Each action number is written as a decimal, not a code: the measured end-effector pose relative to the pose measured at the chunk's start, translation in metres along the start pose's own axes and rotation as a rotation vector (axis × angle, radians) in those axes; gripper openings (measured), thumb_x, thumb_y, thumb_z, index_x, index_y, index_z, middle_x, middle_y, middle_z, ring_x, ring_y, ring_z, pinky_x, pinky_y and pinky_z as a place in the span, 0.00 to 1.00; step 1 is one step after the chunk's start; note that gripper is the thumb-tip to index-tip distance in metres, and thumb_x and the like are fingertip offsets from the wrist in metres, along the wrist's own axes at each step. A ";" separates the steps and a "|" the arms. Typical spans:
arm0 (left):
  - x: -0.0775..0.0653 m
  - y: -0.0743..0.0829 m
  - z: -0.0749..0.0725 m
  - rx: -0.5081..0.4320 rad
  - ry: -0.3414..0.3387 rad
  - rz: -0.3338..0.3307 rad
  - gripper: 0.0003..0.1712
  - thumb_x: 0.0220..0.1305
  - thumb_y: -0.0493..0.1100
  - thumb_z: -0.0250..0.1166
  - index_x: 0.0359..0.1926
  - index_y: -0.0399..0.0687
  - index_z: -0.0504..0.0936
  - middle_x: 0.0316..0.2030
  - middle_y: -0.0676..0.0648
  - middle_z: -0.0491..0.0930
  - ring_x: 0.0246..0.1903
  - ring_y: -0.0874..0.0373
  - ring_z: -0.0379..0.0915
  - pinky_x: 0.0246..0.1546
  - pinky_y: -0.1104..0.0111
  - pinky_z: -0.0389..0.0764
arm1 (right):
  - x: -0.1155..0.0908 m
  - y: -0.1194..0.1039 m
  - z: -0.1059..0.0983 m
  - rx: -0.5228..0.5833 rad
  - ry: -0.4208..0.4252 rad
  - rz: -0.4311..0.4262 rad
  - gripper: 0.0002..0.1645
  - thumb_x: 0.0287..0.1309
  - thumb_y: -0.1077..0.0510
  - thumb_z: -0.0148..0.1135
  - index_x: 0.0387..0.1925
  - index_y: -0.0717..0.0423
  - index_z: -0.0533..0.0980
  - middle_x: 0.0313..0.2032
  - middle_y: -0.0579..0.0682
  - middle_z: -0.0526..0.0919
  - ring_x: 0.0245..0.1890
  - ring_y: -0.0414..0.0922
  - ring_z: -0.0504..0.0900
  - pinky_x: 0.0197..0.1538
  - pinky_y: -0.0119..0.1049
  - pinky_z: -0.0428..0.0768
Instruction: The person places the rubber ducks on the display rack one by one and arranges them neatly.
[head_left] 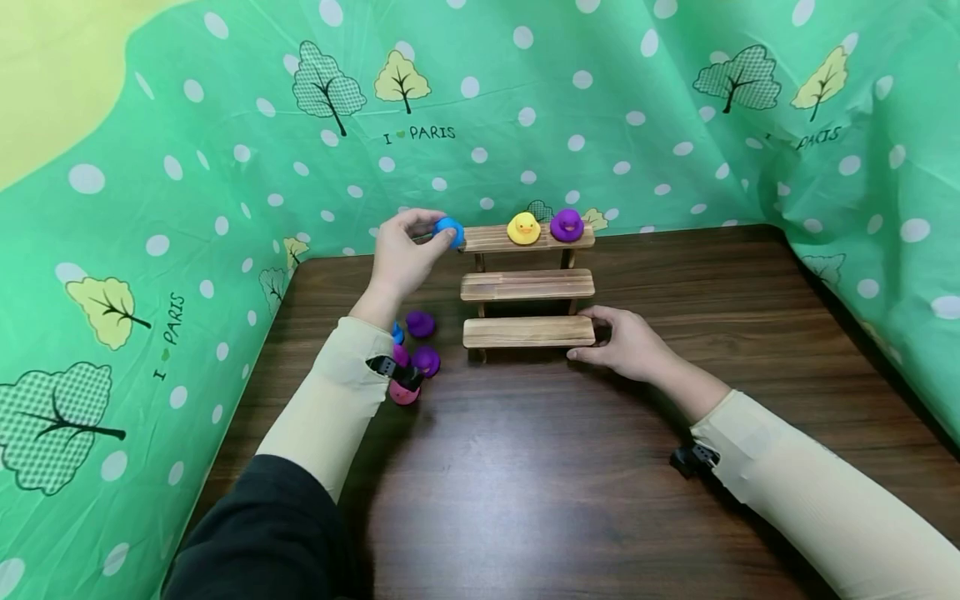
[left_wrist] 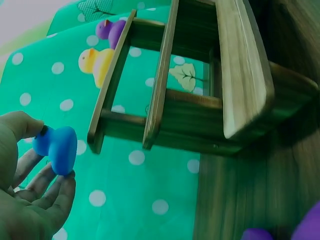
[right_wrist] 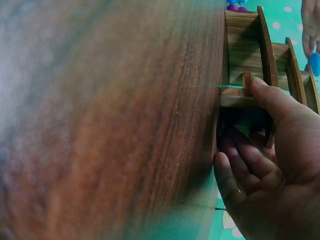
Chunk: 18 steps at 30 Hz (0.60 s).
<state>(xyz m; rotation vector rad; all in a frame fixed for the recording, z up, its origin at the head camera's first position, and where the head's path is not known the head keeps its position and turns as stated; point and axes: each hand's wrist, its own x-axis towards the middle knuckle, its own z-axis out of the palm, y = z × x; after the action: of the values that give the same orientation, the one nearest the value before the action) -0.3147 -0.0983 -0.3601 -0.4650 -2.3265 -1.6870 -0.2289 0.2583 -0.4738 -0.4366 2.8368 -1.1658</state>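
Note:
Between thumb and fingers, my left hand (head_left: 405,250) pinches a blue rubber duck (head_left: 448,232) just off the left end of the top shelf. The three-tier wooden stand (head_left: 528,332) carries a yellow rubber duck (head_left: 523,228) and a purple rubber duck (head_left: 567,225) on that shelf. In the left wrist view the blue duck (left_wrist: 62,150) is held apart from the stand. My right hand (head_left: 626,342) grips the right end of the lowest shelf. The right wrist view shows its thumb (right_wrist: 272,97) at the shelf's edge, other fingers partly hidden beyond.
Left of the stand, beside my left forearm, lie several more ducks, among them a purple one (head_left: 421,323) and a pink one (head_left: 404,392), partly covered by the wrist camera. A green dotted cloth (head_left: 480,108) hangs behind the dark wooden table (head_left: 525,483).

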 end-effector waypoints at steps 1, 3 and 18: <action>0.002 0.001 0.003 -0.004 -0.002 0.000 0.16 0.68 0.44 0.74 0.53 0.42 0.88 0.50 0.47 0.84 0.52 0.54 0.82 0.56 0.67 0.83 | 0.000 0.000 0.000 0.001 0.000 0.000 0.43 0.50 0.42 0.85 0.61 0.58 0.79 0.50 0.54 0.88 0.50 0.51 0.85 0.54 0.51 0.82; 0.005 0.003 0.009 -0.010 -0.011 -0.002 0.16 0.68 0.44 0.74 0.53 0.43 0.88 0.50 0.47 0.84 0.51 0.55 0.82 0.56 0.68 0.83 | 0.000 0.000 0.000 -0.001 0.002 0.000 0.43 0.49 0.42 0.85 0.61 0.58 0.79 0.49 0.54 0.88 0.50 0.50 0.85 0.54 0.51 0.82; 0.015 0.005 0.039 0.065 -0.052 -0.028 0.14 0.69 0.47 0.72 0.52 0.47 0.89 0.44 0.50 0.89 0.48 0.59 0.82 0.53 0.66 0.81 | 0.000 0.000 0.001 0.004 0.000 0.005 0.42 0.50 0.43 0.84 0.62 0.58 0.78 0.50 0.55 0.88 0.51 0.51 0.85 0.56 0.52 0.82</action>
<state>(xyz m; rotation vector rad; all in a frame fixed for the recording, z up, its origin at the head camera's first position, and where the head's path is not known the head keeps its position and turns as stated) -0.3264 -0.0584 -0.3623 -0.4710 -2.4271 -1.6245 -0.2290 0.2579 -0.4743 -0.4290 2.8332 -1.1708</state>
